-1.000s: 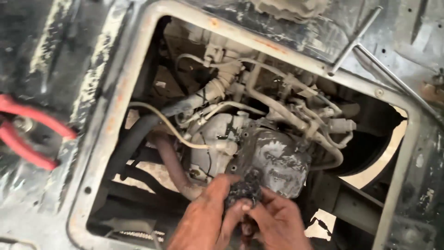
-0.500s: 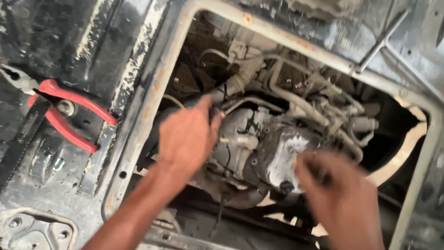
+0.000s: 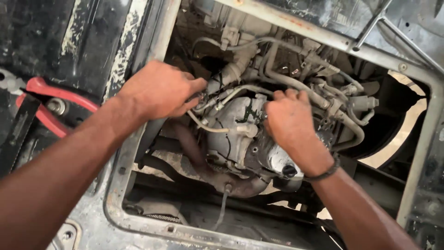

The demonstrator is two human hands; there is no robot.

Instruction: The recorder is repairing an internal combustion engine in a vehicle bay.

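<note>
The left hand [image 3: 159, 90] is pinching the pale hoses [image 3: 217, 95] above the grey engine [image 3: 240, 134] inside the floor opening. The right hand [image 3: 289, 122] is curling its fingers [image 3: 286, 96] around the thicker hose [image 3: 296, 85] alongside, while red-handled pliers [image 3: 51, 104] are lying at left.

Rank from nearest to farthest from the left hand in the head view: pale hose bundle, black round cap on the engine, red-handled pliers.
From the left hand:
1. pale hose bundle: at its fingertips, just to the right.
2. red-handled pliers: on the dark panel to the left, outside the opening.
3. black round cap: lower right on the engine, beneath the right hand.
</note>
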